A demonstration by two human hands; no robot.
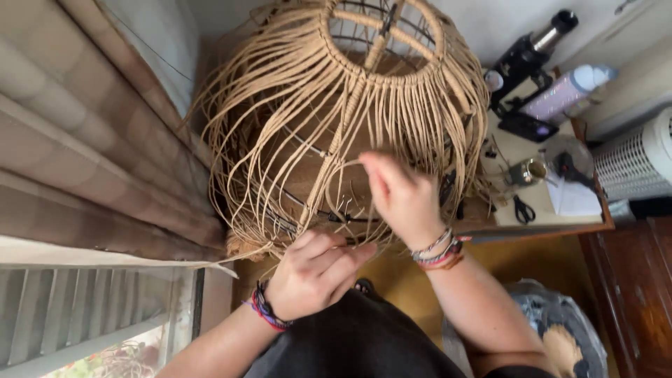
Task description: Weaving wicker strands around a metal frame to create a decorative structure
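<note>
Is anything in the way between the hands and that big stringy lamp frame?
Nothing visible is. The right hand already pinches a tan cord on the wire lampshade frame, and the left hand grips its lower edge. The scissors and bottles sit off on the side table.

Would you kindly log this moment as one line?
left hand: grips frame's lower wire ring | right hand: pinches tan cord | lampshade frame: partly wrapped | scissors: on side table

Soft, even daylight from the window [98,329] at 8 o'clock; no hard shadows. Mild glare on the pale wall at 12 o'clock. Slightly soft throughout, with motion blur on the right hand [399,196]. Wide-angle bending toward 3 and 9 o'clock.
</note>
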